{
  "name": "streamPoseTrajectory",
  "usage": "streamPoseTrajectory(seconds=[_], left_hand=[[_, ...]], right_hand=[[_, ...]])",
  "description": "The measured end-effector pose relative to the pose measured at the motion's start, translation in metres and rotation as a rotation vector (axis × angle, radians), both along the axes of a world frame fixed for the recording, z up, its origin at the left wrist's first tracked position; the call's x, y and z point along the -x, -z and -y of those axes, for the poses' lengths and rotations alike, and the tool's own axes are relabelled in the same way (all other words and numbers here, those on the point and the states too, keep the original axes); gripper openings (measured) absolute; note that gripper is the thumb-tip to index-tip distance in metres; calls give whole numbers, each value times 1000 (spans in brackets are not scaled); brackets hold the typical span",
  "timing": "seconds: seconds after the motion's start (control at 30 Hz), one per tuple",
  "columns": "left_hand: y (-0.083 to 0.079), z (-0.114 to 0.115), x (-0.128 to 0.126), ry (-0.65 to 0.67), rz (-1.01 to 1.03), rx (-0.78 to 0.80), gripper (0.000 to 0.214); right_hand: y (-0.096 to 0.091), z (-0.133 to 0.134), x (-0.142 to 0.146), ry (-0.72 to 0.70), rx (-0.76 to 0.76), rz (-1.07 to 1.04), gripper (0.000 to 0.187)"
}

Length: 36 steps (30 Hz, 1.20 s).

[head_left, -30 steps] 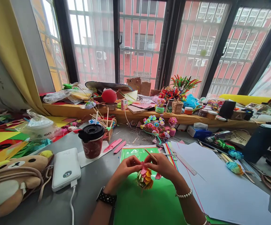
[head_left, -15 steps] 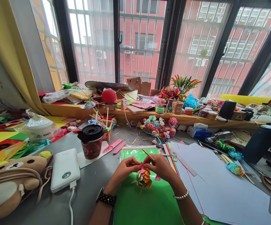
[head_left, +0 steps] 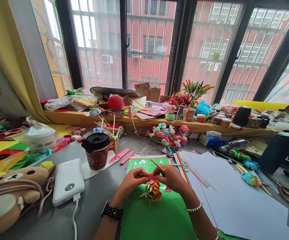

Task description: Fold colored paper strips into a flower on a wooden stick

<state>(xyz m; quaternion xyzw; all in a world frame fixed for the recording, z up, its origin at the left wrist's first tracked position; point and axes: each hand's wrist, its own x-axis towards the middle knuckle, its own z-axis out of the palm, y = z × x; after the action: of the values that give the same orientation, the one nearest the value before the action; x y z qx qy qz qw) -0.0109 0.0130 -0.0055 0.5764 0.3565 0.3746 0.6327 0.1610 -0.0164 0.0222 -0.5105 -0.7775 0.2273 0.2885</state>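
Note:
Both my hands meet over a green sheet on the grey table. My left hand and my right hand are closed on a small folded paper flower of pink, yellow and green petals, held between the fingertips. A thin wooden stick pokes up from my right hand's fingers. A black watch sits on my left wrist, a bead bracelet on my right.
A lidded red cup and a white power bank with its cable lie to the left, beside a plush bear. White sheets and a ruler lie to the right. Paper flowers and craft clutter crowd the sill.
Both hands and the paper flower sit slightly higher in view; the grip is unchanged. The view has shifted a little.

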Motion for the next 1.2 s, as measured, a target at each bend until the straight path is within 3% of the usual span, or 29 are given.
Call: streamPoseTrajectory(seconds=[0.43, 0.73, 1.0, 1.2], left_hand=[[7, -3, 0, 4, 3, -22, 25], [1, 0, -1, -44, 35, -93, 21], [3, -4, 5, 99, -3, -41, 22], [7, -7, 3, 106, 31, -51, 23]], right_hand=[[3, -1, 2, 28, -20, -18, 15], [0, -4, -3, -12, 82, -214, 12], [-2, 1, 0, 36, 40, -97, 12], [0, 1, 1, 14, 6, -45, 11]])
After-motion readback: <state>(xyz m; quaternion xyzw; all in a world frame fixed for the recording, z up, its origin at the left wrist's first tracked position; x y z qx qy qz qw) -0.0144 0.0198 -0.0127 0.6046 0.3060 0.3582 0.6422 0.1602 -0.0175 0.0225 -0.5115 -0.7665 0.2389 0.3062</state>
